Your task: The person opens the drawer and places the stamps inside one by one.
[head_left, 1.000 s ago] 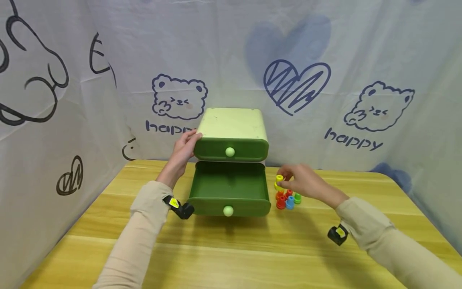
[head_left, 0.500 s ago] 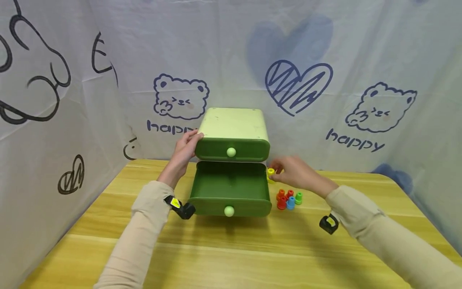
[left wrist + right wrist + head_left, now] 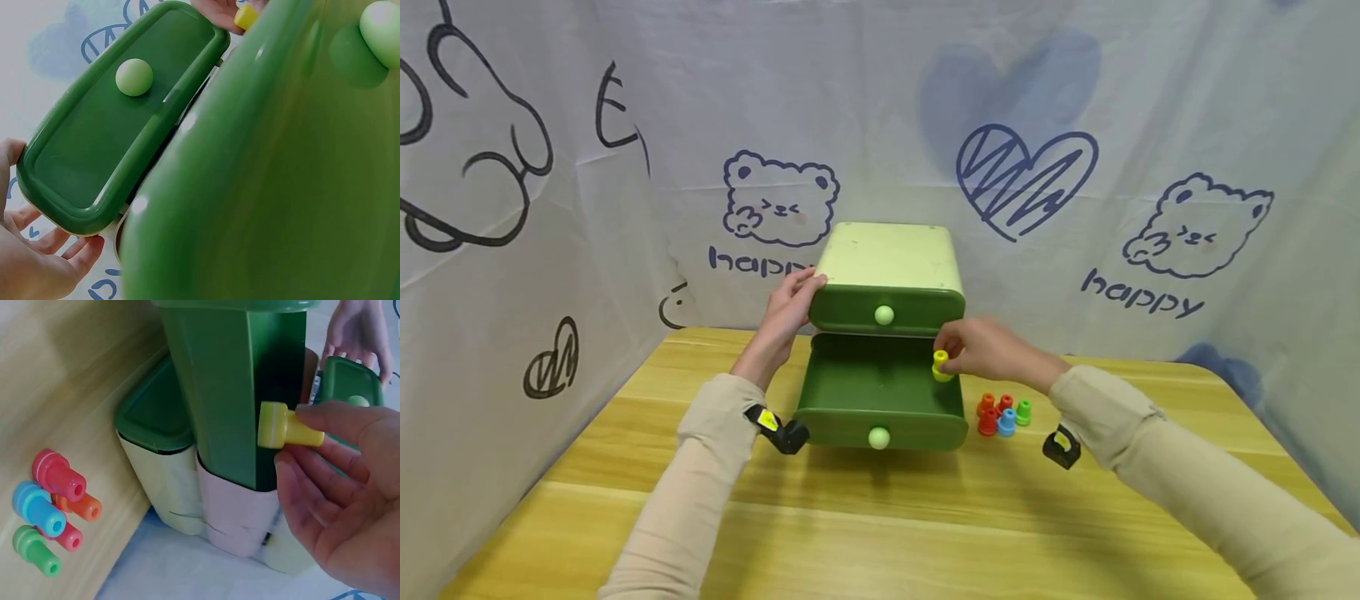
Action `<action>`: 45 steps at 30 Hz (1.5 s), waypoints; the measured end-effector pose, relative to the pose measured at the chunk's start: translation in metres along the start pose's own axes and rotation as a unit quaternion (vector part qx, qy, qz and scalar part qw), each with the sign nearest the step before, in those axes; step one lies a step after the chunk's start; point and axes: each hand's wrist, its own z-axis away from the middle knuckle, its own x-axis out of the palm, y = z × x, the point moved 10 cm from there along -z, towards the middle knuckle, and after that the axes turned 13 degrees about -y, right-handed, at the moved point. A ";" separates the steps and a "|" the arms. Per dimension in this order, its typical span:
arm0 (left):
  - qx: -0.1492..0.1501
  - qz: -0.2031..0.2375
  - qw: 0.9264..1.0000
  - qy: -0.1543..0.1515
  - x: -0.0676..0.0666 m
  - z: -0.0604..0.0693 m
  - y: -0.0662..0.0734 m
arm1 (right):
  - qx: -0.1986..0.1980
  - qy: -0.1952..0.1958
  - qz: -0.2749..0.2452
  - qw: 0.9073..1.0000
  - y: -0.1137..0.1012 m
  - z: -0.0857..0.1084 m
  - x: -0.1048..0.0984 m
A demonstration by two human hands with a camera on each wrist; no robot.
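Observation:
A yellow toy peg [image 3: 281, 426] is pinched between the thumb and fingers of my right hand [image 3: 988, 348]. In the head view, this peg is over the right side of the pulled-out green drawer [image 3: 880, 423]. My left hand [image 3: 786, 312] rests against the upper left corner of the drawer cabinet [image 3: 891, 254]. In the left wrist view, its fingers [image 3: 87, 253] touch the side edge of the shut top drawer [image 3: 119, 119], and the thumb lies on the cabinet's top side. Red pegs [image 3: 988, 422], an orange peg [image 3: 986, 405], a blue peg [image 3: 1006, 422] and a green peg [image 3: 1023, 412] stand on the table.
Beneath the pulled-out drawer is another shut drawer [image 3: 156, 419], visible in the right wrist view. The cabinet stands on a wooden table [image 3: 880, 533] near its back edge. Printed cloth [image 3: 887, 108] hangs behind and beside the table.
My right hand has carried the yellow peg leftward from above the other pegs to over the drawer's right side. My left hand stays at the cabinet corner.

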 end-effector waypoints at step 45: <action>0.004 0.004 1.000 -0.002 0.000 0.000 -0.001 | -0.047 -0.089 -0.113 0.988 -0.007 -0.044 0.042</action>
